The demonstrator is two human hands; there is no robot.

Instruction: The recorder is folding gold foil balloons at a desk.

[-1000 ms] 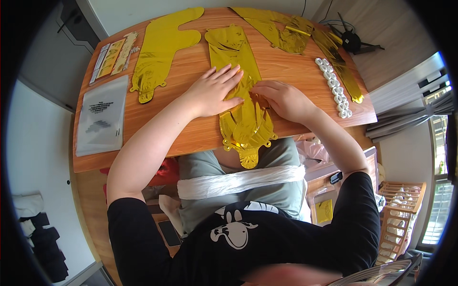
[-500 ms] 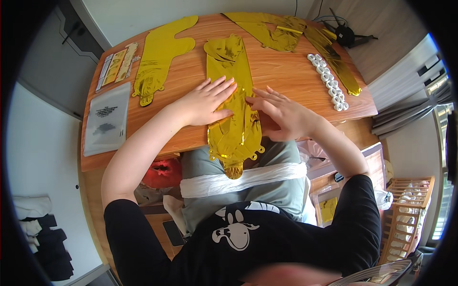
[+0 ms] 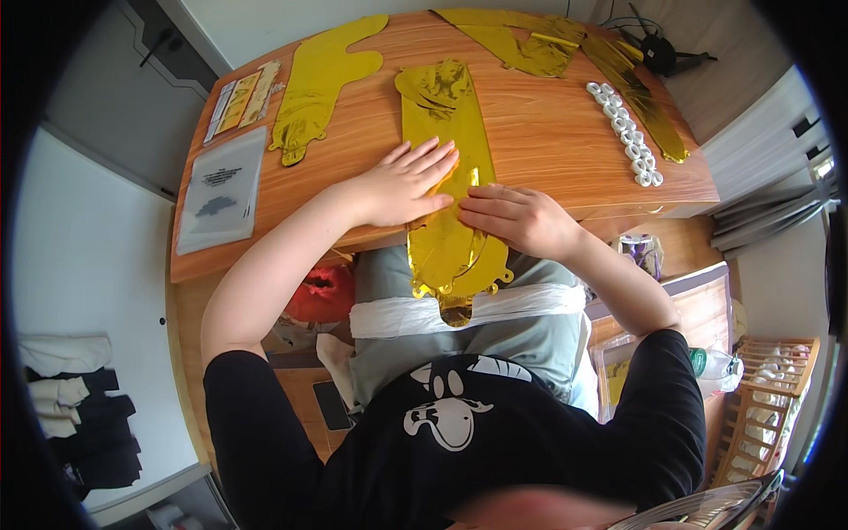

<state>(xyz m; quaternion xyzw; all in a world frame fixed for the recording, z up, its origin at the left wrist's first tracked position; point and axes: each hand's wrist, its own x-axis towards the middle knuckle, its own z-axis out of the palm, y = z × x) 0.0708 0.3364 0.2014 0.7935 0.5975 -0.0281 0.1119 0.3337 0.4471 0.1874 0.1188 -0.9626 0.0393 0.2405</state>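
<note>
A gold foil balloon (image 3: 446,256) lies flat and uninflated at the table's near edge. Its lower end, with small tabs and a rounded tail, hangs over the edge above my lap. My left hand (image 3: 402,187) is spread on its left side, palm down, thumb reaching toward the middle. From the right, my right hand (image 3: 523,221) rests its outstretched fingers on the foil, a little nearer to me than the left fingertips. Creases cross the balloon's far end, and the foil under both hands is hidden.
Flat gold foil pieces lie at the far left (image 3: 322,84) and far right (image 3: 521,49). White ribbon rolls (image 3: 629,132) line up at the right. A clear plastic bag (image 3: 221,190) and printed cards (image 3: 243,102) sit left. A white plastic band (image 3: 521,305) crosses my lap.
My right hand has come down onto the foil and its fingers now lie flatter. My left hand stays on the balloon. The whole view has shifted slightly.
</note>
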